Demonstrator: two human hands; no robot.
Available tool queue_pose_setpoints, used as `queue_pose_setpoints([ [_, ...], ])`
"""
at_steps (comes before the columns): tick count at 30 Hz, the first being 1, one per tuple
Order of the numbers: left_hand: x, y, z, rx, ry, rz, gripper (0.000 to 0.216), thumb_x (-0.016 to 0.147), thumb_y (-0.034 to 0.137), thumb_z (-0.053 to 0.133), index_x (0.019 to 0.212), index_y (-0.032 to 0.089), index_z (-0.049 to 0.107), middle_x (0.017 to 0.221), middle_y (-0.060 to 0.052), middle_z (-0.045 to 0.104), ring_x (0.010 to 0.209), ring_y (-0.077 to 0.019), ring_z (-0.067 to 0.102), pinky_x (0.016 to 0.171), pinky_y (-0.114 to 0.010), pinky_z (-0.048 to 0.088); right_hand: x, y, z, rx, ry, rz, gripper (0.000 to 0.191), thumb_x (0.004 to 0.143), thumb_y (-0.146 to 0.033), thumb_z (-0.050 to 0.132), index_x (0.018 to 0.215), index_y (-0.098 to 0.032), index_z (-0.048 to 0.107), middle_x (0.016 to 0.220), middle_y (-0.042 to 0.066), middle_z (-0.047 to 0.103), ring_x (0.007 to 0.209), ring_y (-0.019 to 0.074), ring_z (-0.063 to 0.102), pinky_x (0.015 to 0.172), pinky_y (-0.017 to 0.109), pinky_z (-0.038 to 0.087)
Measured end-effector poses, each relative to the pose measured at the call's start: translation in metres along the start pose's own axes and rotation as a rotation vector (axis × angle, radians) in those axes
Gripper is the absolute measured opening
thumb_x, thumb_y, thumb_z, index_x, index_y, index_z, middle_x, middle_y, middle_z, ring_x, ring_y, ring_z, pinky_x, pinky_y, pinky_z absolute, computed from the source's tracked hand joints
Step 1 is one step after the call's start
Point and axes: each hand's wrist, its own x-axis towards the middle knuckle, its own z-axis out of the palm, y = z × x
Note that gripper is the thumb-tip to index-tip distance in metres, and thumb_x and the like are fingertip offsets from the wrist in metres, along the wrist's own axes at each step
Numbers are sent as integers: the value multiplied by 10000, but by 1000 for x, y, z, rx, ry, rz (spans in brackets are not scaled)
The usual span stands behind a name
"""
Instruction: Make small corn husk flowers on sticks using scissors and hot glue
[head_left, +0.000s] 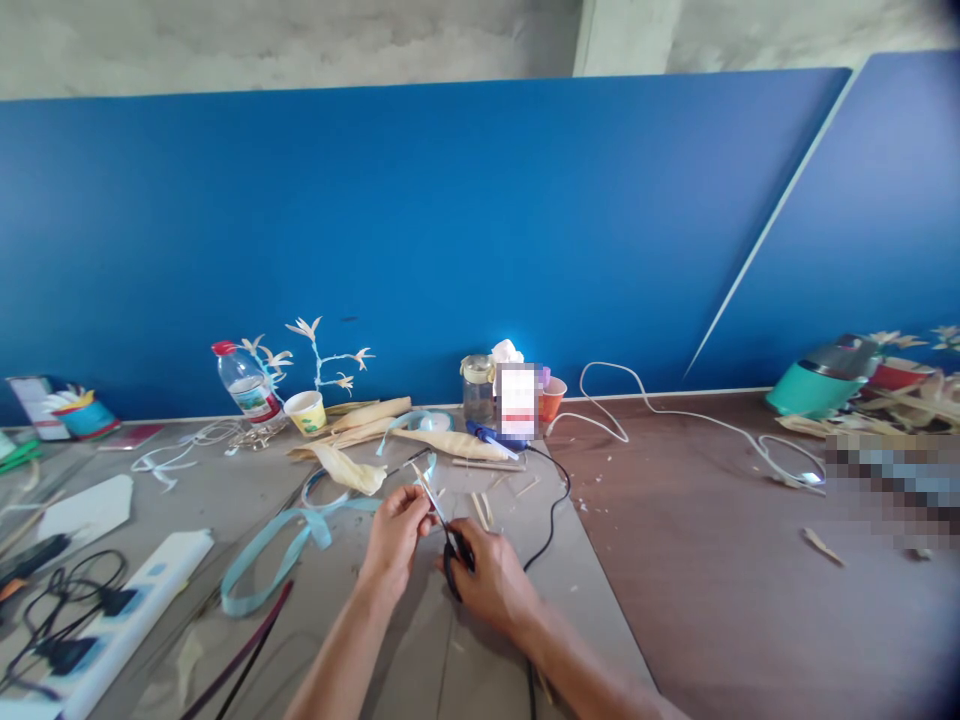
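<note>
My right hand (491,575) is closed round the black-handled scissors (448,538), which sit between both hands over the desk (712,560). My left hand (397,525) is pinched narrow beside the blades; I can't tell what, if anything, it grips. With fingertips that near, a careless squeeze could nick me. My right forearm could also drag the black cable (568,490) right of the scissors. The desktop is grey beneath the scissors, brown to their right, with pale scraps around. Beyond them stand a blue partition (450,230) and, above it, a bare concrete wall (300,40).
</note>
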Motion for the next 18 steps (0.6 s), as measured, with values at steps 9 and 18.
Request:
queue_pose_setpoints([
  [9, 2, -2, -3, -3, -11, 13, 115, 639, 215, 646, 613, 145, 558, 465, 74, 481, 409, -29, 408, 549, -204, 380, 0, -2, -1, 30, -18, 26, 288, 732, -188, 516, 1014, -200, 572, 676, -4, 621, 569, 122, 536, 543, 194, 367],
  [18, 3, -1, -4, -4, -34, 18, 133, 644, 228, 649, 604, 147, 551, 435, 71, 467, 439, -49, 440, 534, -194, 353, 0, 0, 1, 69, -7, 2, 252, 754, -198, 522, 1001, -189, 569, 749, 21, 656, 621, 135, 577, 581, 208, 392],
])
